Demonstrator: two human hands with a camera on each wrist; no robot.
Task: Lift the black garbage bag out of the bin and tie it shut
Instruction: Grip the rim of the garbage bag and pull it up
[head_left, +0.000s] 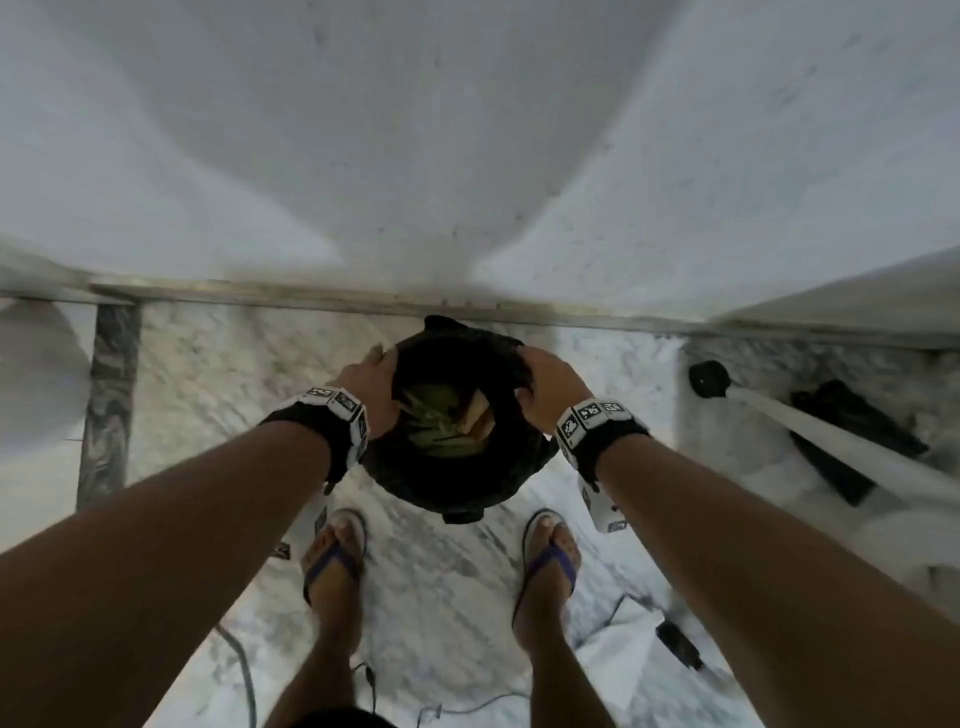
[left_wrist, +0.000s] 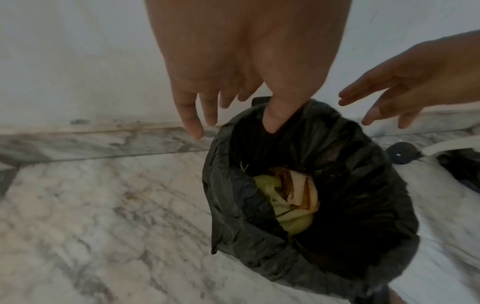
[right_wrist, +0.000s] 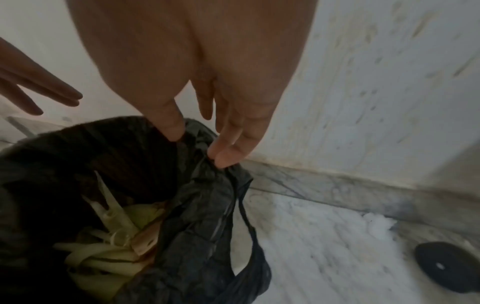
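A black garbage bag lines a small bin whose dark pedal shows below it, against the wall. The bag's mouth is open, with green peels and scraps inside. My left hand is at the left rim; in the left wrist view the left hand has straight fingers outside the bag and the thumb dipping inside the edge. My right hand is at the right rim. In the right wrist view its thumb and fingertips touch the crumpled bag edge, a gap between them.
The bin stands on a marble floor against a white wall and skirting. A white rod with a round black end and a black object lie to the right. Cables trail by my feet in blue flip-flops.
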